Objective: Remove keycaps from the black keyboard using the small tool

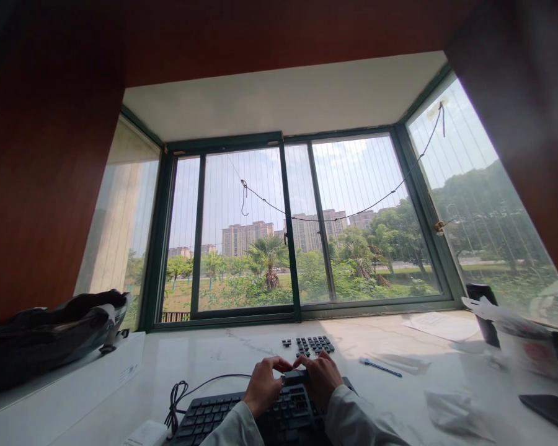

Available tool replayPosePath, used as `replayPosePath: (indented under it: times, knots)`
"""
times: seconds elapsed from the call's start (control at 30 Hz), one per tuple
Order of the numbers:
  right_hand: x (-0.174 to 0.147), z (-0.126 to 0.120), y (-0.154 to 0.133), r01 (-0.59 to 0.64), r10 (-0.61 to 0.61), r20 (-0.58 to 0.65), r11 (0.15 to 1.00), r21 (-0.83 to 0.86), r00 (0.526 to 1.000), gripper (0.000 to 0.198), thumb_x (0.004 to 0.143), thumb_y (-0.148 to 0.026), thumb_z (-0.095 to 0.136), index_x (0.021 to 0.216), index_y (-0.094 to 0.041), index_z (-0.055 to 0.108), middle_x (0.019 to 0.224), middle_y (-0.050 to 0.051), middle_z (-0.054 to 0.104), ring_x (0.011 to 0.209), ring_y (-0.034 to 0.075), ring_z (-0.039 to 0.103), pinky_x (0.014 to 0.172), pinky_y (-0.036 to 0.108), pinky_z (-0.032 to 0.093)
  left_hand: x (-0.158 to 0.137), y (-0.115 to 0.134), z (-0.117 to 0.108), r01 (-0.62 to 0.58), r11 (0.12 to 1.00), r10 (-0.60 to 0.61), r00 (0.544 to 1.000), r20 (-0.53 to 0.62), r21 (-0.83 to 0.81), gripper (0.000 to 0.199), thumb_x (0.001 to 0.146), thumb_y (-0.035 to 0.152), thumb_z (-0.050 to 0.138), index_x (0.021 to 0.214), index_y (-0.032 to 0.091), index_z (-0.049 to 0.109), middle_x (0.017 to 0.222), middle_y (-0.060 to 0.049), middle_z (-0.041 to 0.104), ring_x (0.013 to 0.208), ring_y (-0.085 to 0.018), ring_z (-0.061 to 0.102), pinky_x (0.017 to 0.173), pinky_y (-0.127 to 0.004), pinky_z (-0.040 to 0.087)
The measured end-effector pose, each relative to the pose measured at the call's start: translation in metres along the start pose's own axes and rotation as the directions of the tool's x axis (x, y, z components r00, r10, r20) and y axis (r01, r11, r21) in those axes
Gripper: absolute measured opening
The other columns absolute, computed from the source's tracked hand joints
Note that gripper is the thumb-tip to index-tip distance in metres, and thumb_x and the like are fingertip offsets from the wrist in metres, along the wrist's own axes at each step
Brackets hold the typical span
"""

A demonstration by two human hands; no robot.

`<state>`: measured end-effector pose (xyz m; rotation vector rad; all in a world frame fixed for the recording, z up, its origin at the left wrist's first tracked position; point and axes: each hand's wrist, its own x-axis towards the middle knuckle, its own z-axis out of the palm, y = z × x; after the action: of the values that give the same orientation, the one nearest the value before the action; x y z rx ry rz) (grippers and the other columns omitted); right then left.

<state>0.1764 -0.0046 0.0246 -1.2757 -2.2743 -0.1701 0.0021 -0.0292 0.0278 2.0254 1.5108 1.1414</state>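
At the bottom centre of the frame a black keyboard (223, 416) lies on a pale marble table (204, 359), angled so that its far end points toward the upper right. Both hands rest on its far edge, close together. The left hand (263, 386) is curled, its fingers bent down and its fingertips meeting a small dark part (294, 375) at the keyboard's upper rim; the right hand (322, 376) is curled the same way just to the right, its fingertips pressed to that same part, so the two hands pinch it from both sides. Whether the part is a single keycap or a tool is too small to tell. Pale sleeves (348, 421) cover both wrists at the lower edge. Just above the hands, toward the middle of the frame, a group of loose black keycaps (312, 345) sits in neat rows on the table, apart from the keyboard. The keyboard's black cable (179, 396) loops at its left end. To the right of the keycaps lies a thin blue stick (380, 367). Further right are sheets of paper (439, 325), a crumpled clear wrapper (451, 412) and a dark flat phone (549, 410) at the lower right. At the left, a dark bag (46, 337) rests on a white box (74, 384). A wide window (297, 229) fills the middle of the frame.
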Motion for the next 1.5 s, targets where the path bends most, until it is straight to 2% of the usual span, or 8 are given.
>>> replayPosePath:
  times: [0.17,0.3,0.47,0.63,0.9,1.13,1.5]
  knots:
    - [0.0,0.001,0.0,0.0,0.0,0.008,1.0,0.014,1.0,0.037,0.079,-0.025,0.058,0.115,-0.025,0.066,0.085,0.006,0.073,0.081,0.021,0.064,0.088,0.032,0.032,-0.001,0.002,-0.001,-0.026,0.999,0.026,1.0,-0.017,0.032,0.029,0.069,0.024,0.06,0.093,0.017,0.074,0.096,-0.006,0.073,0.087,-0.022,0.066,0.082,-0.031,0.049]
    - [-0.001,0.002,0.0,-0.008,0.008,-0.01,1.0,0.013,1.0,0.033,0.082,-0.028,0.057,0.113,-0.025,0.067,0.084,0.006,0.073,0.083,0.022,0.064,0.087,0.032,0.032,-0.001,0.003,-0.001,-0.034,0.999,0.035,0.999,-0.022,0.04,0.029,0.069,0.024,0.059,0.093,0.017,0.074,0.095,-0.005,0.073,0.087,-0.022,0.065,0.084,-0.031,0.048]
    - [0.001,0.005,0.002,-0.009,0.009,-0.021,1.0,0.004,1.0,0.037,0.078,-0.022,0.058,0.114,-0.025,0.067,0.085,0.006,0.074,0.083,0.021,0.065,0.088,0.032,0.032,0.0,-0.001,0.0,-0.067,0.996,0.07,0.996,-0.054,0.057,0.029,0.068,0.021,0.058,0.092,0.017,0.074,0.093,-0.004,0.074,0.091,-0.021,0.065,0.085,-0.028,0.047]
    - [0.004,0.006,0.005,0.009,-0.008,0.047,1.0,-0.006,0.999,0.039,0.076,-0.024,0.06,0.115,-0.025,0.067,0.088,0.006,0.074,0.084,0.022,0.066,0.09,0.033,0.032,-0.002,-0.003,0.002,-0.11,0.978,0.123,0.991,-0.061,0.178,0.03,0.068,0.019,0.056,0.093,0.02,0.073,0.093,-0.002,0.074,0.093,-0.02,0.065,0.087,-0.028,0.044]
    - [0.001,0.003,0.003,0.013,-0.012,0.054,1.0,-0.019,0.998,0.04,0.077,-0.025,0.061,0.117,-0.027,0.066,0.091,0.007,0.074,0.086,0.023,0.066,0.091,0.034,0.032,-0.007,0.004,0.002,-0.105,0.933,0.124,0.992,-0.035,0.345,0.026,0.074,0.021,0.058,0.095,0.026,0.072,0.098,0.001,0.073,0.096,-0.02,0.065,0.081,-0.028,0.042]
    - [-0.002,-0.004,0.0,0.001,-0.001,0.024,1.0,-0.013,1.0,0.04,0.076,-0.023,0.06,0.115,-0.027,0.068,0.088,0.005,0.074,0.085,0.022,0.066,0.089,0.033,0.033,-0.008,0.005,0.001,-0.121,0.939,0.14,0.99,-0.035,0.323,0.027,0.074,0.019,0.056,0.096,0.026,0.072,0.098,0.0,0.073,0.096,-0.02,0.065,0.08,-0.028,0.042]
    - [-0.001,-0.003,0.003,-0.007,0.007,0.028,1.0,-0.029,1.0,0.039,0.076,-0.022,0.058,0.113,-0.029,0.069,0.089,0.005,0.074,0.085,0.022,0.066,0.088,0.032,0.032,-0.006,0.001,0.002,-0.134,0.938,0.162,0.985,-0.064,0.32,0.026,0.076,0.022,0.054,0.094,0.024,0.073,0.097,-0.002,0.073,0.095,-0.022,0.064,0.083,-0.031,0.043]
